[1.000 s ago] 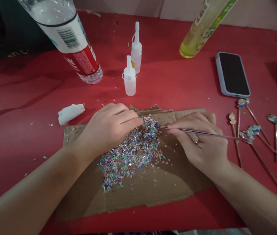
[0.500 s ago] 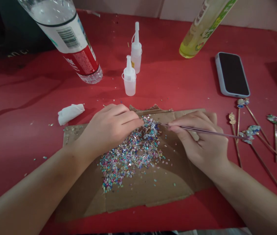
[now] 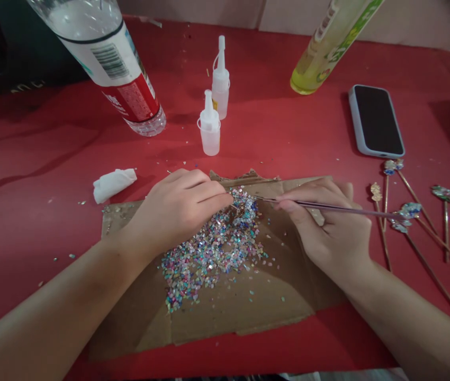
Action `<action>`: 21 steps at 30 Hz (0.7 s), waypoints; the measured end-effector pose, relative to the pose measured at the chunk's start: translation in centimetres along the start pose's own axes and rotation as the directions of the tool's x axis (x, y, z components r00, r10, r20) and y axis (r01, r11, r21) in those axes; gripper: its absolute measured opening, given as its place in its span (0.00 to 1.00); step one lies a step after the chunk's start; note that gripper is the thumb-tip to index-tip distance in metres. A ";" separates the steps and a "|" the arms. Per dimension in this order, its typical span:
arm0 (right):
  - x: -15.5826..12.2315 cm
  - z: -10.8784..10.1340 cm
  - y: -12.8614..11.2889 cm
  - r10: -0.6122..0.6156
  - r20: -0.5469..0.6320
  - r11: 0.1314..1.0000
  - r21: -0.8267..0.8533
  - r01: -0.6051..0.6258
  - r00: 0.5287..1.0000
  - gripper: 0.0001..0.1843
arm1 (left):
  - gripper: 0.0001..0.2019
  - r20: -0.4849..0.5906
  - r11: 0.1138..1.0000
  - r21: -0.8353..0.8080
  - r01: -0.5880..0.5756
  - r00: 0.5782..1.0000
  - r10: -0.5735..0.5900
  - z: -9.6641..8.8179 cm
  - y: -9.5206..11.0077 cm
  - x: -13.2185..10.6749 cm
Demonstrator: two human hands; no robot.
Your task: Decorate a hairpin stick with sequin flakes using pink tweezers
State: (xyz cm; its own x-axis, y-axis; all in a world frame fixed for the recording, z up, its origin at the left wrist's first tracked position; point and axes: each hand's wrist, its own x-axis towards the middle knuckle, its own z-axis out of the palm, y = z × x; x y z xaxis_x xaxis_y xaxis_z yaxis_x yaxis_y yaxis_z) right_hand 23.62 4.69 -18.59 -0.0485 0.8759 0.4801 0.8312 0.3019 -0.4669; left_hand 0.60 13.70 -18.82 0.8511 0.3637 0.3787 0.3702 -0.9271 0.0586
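Note:
My left hand (image 3: 187, 209) is closed in a pinch on a hair stick, whose small gold-coloured ornament (image 3: 240, 211) shows just past the fingertips; its shaft is mostly hidden by the hand. The ornament is low over a spread of tiny shiny multicoloured chips (image 3: 205, 259), on a piece of brown cardboard (image 3: 244, 312). Between the thumb and fingers of my right hand (image 3: 324, 222) is a pair of thin purple-tinted tweezers (image 3: 328, 208). Their tips point left, close beside the ornament. Whether they grip a chip is too small to tell.
Behind the cardboard stand two small white squeeze bottles (image 3: 210, 135), a water bottle (image 3: 129, 90) and a bottle of yellow liquid (image 3: 316, 63). A phone (image 3: 378, 119) lies at the right, near several decorated hair sticks (image 3: 431, 264). Rolled white tissue (image 3: 114, 184) rests at the left.
The rear end of the tweezers has dipped slightly, with the tips still beside the ornament. My left hand stays in place.

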 end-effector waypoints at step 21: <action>-0.2 -0.6 -0.5 -0.106 0.012 0.981 0.162 0.103 0.994 0.03 | 0.10 0.018 0.997 0.047 0.060 0.998 -0.061 0.2 -0.2 -0.1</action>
State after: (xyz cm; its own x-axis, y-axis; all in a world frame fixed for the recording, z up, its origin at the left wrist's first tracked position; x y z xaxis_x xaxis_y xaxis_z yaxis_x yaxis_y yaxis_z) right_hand 23.60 4.10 -18.01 -0.1432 0.8435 0.5177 0.7208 0.4473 -0.5295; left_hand 0.50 13.82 -19.05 0.8334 0.4214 0.3577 0.4380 -0.8982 0.0376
